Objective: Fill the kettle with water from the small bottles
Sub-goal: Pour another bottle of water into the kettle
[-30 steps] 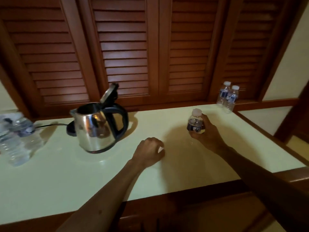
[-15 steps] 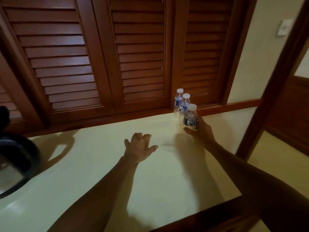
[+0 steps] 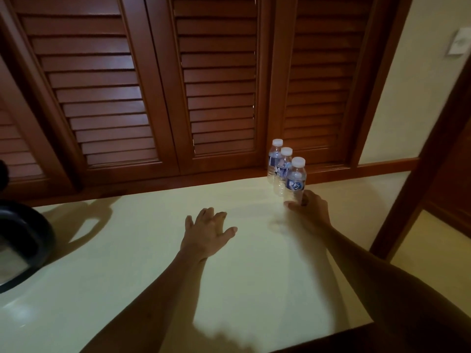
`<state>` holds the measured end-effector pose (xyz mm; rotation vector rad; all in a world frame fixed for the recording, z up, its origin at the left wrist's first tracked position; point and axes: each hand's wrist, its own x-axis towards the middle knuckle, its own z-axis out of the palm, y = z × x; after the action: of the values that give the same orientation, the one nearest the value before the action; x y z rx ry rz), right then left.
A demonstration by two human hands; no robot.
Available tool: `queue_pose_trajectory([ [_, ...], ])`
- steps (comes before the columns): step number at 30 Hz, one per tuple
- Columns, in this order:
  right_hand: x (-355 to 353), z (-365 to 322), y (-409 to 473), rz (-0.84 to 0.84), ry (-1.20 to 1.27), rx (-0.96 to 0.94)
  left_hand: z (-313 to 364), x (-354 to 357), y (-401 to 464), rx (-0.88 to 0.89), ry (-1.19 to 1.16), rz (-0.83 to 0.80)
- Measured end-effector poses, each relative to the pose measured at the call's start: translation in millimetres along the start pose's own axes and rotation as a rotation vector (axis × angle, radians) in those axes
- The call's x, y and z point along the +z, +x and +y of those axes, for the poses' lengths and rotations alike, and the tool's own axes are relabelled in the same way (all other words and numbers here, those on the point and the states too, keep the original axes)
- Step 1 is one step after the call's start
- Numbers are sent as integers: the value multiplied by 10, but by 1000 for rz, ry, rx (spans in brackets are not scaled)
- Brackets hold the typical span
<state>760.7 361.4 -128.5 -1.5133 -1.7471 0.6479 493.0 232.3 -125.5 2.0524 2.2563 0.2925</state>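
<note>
Three small clear bottles [image 3: 285,169], each with a white cap and a blue label, are seen upright in a touching row at about 1 o'clock on the pale counter [image 3: 153,276], against the base of the wooden shutters [image 3: 219,85]. The nearest bottle [image 3: 296,180] is gripped low at its base by the curled fingers of the right hand [image 3: 309,207]. The left hand [image 3: 206,233] is laid flat at centre with fingers spread; part of one kettle [image 3: 23,245] is cut off at 9 o'clock.
</note>
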Motion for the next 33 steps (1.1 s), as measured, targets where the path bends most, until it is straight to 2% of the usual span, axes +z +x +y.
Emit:
queue_pose_trajectory([
  [10,2,-48,14,-11,-63,38,2,14,-4,-3,2,-11],
  [16,-24,-94,-107,36,8,108,-50,3,25,1,-29,-17],
  [21,-63,-170,-328,84,75,164,-124,-74,-49,-15,-248,-10],
  [26,-28,-225,-634,51,-16,92,-260,-48,-234,125,-85,-52],
  [29,49,-343,-895,-20,-154,15,-410,-48,-404,171,-97,-96],
  [33,282,-688,-1262,-138,-368,-177,-691,-113,-715,230,-165,-132],
])
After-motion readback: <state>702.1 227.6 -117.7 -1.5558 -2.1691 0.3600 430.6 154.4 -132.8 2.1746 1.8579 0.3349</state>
